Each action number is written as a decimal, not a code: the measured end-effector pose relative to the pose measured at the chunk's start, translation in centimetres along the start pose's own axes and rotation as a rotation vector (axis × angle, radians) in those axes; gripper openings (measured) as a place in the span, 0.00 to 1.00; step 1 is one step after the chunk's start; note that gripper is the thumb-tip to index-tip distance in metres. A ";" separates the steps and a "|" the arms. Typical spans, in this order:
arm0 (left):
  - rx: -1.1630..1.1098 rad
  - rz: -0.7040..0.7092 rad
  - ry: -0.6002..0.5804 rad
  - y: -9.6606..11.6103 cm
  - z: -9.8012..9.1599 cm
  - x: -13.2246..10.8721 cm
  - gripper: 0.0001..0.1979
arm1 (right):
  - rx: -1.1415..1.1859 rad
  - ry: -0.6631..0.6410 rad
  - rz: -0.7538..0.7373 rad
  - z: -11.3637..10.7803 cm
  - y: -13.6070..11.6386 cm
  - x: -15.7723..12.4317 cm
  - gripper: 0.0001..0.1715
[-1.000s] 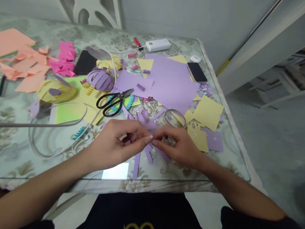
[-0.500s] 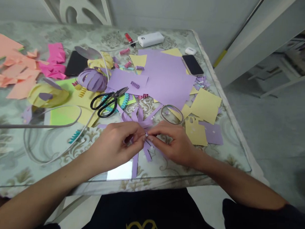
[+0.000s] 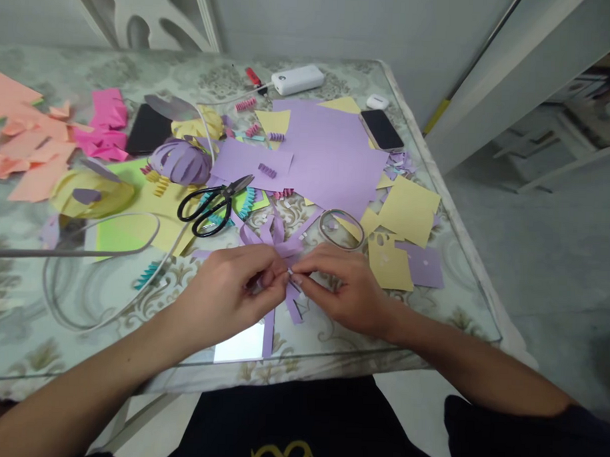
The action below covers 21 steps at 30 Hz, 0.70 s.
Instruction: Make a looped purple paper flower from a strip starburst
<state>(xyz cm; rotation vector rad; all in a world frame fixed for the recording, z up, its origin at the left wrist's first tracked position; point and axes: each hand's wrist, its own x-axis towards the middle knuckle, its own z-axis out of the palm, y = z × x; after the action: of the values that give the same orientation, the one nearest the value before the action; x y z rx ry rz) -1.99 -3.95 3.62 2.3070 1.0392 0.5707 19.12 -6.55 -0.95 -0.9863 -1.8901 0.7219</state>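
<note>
Fanned purple paper strips (image 3: 269, 234) lie on the table under and behind my hands. My left hand (image 3: 240, 286) is closed in a pinch above them, its fingertips meeting those of my right hand (image 3: 345, 286). Between the fingertips is a tiny pale piece, too small to name. My right hand is pinched too. Black-handled scissors (image 3: 214, 205) lie beyond my left hand, and a roll of tape (image 3: 341, 229) lies on its side beyond my right.
Purple sheets (image 3: 332, 149) and yellow sheets (image 3: 410, 209) spread behind. Yellow and purple paper balls (image 3: 181, 161), a looping white cable (image 3: 81, 329), a phone (image 3: 382, 130), a white power bank (image 3: 297, 79) and orange paper (image 3: 42, 143) surround the hands.
The view has shifted slightly, so the table items appear a little further left. Both hands keep their pinch at nearly the same spot.
</note>
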 end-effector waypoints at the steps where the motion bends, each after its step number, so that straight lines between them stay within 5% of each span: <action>1: 0.006 -0.001 0.004 0.0 0.0 0.0 0.09 | -0.004 0.001 -0.003 0.0 0.0 0.0 0.05; 13: -0.060 -0.048 -0.051 -0.1 -0.1 0.0 0.11 | 0.030 -0.018 -0.031 -0.1 -0.1 0.0 0.07; 18: -0.053 -0.082 -0.072 -0.8 -0.5 0.0 0.21 | 0.089 0.000 0.008 -0.4 -0.2 0.2 0.06; 21: -0.037 -0.064 -0.030 -1.0 -0.5 0.1 0.17 | 0.094 -0.021 0.046 -0.7 -0.2 0.3 0.05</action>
<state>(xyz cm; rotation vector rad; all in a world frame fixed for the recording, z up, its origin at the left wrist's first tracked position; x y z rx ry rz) -2.79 -3.19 3.41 2.2355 1.0750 0.5236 19.53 -6.33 -0.34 -0.9692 -1.8396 0.8435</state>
